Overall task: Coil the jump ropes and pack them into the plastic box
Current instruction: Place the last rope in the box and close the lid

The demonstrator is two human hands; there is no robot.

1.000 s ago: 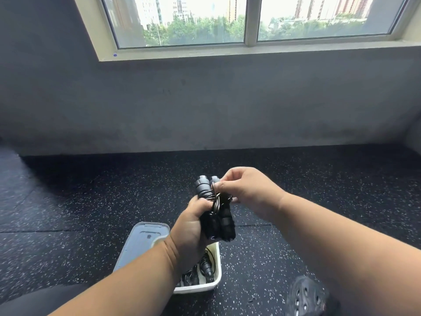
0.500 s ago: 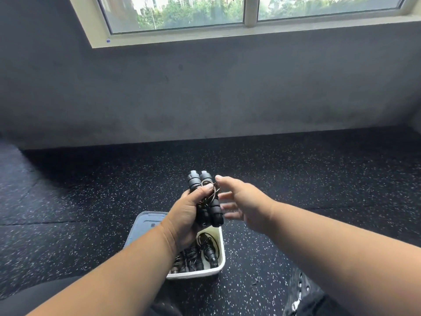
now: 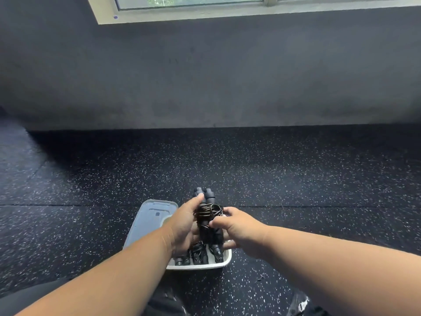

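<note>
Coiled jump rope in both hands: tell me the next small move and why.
Probably lower the coiled jump rope into the plastic box. The left hand and right hand grip it right above the open box, the cord looks fully wound round the handles, and other bundles already lie inside.

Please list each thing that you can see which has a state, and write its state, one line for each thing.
Coiled jump rope: cord wound round its two handles, held over the box.
Left hand: grips the handles.
Right hand: pinches the bundle.
Plastic box: open, coiled ropes inside.
Lid: off, beside the box.
Window: cannot tell if open or closed.
</note>
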